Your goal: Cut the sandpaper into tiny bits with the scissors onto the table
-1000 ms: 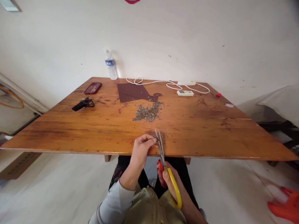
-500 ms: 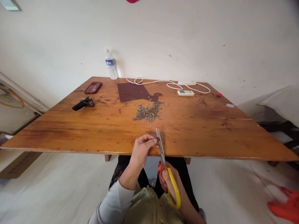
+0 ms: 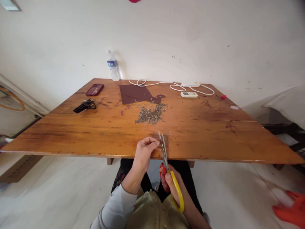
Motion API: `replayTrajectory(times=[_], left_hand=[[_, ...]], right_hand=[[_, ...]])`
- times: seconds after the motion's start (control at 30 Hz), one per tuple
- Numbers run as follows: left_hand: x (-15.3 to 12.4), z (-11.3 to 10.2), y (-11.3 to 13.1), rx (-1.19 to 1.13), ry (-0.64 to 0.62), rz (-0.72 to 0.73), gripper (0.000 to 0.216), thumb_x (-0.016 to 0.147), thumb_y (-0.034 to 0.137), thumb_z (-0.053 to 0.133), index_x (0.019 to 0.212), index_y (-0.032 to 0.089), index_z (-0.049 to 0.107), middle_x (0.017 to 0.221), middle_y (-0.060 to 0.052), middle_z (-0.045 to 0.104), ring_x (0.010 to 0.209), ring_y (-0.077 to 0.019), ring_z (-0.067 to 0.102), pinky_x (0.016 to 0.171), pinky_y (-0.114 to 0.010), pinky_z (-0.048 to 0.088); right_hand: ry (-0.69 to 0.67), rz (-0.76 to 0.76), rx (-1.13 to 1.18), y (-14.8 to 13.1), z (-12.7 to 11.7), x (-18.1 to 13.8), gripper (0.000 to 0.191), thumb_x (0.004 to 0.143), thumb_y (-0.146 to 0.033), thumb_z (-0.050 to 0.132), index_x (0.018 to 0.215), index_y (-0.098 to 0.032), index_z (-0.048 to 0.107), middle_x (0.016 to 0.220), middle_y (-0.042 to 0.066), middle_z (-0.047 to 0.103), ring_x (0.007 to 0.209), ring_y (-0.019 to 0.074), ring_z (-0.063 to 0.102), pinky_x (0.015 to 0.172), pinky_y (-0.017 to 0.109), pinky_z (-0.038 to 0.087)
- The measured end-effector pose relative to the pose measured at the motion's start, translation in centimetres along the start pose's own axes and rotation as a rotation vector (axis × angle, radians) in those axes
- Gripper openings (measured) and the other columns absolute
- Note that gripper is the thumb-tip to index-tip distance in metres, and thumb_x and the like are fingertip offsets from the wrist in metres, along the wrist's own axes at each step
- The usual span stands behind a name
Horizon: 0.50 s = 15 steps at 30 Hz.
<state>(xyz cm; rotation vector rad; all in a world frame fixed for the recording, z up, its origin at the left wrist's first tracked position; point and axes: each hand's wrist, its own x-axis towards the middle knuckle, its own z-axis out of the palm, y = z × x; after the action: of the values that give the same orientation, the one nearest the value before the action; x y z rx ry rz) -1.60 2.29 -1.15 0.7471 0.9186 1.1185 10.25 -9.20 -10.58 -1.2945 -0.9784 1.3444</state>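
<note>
My left hand (image 3: 144, 152) hovers over the near edge of the wooden table (image 3: 71, 133), its fingers pinched on a small thin piece that I cannot make out, held right against the scissor blades. My right hand (image 3: 172, 186) grips the yellow and red handles of the scissors (image 3: 166, 165). The blades point away from me and stand slightly apart at the tips. A pile of small grey cuttings (image 3: 150, 115) lies farther out on the table. Behind it lies a dark brown sheet (image 3: 135, 94).
A water bottle (image 3: 112, 66) stands at the table's far edge. A dark red phone (image 3: 94, 89) and a black tool (image 3: 84, 105) lie to the left. A white cable (image 3: 166, 85) and a small white device (image 3: 189, 94) lie at the back right. An orange object (image 3: 290, 210) is on the floor at right.
The scissor blades were apart, closed half a second ago, and stand slightly apart again. Both hands have stayed in place.
</note>
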Motion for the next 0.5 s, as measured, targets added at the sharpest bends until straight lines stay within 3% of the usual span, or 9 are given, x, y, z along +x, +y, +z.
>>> replayTrajectory(times=[0.3,0.5], left_hand=[[0.06,-0.03,-0.12,-0.006,-0.001,-0.005,0.023,0.055,0.027,0.094,0.06,0.018,0.074,0.066,0.0,0.071,0.06,-0.0111,0.065,0.063,-0.023,0.055],[-0.03,0.02,-0.15,-0.021,0.002,0.013,0.022,0.057,0.028,0.094,0.061,0.018,0.075,0.065,0.001,0.069,0.059,-0.0108,0.063,0.062,-0.023,0.055]], right_hand=[[-0.016,0.1,0.099,-0.69,0.49,-0.31,0.08,0.07,-0.105,0.065,0.087,-0.027,0.053,0.055,-0.013,0.033,0.044,0.0089,0.021,0.04,0.025,0.022],[-0.027,-0.048,0.007,-0.61,0.5,-0.11,0.082,0.08,-0.104,0.054,0.091,-0.023,0.061,0.059,-0.007,0.045,0.048,0.0122,0.033,0.047,0.029,0.03]])
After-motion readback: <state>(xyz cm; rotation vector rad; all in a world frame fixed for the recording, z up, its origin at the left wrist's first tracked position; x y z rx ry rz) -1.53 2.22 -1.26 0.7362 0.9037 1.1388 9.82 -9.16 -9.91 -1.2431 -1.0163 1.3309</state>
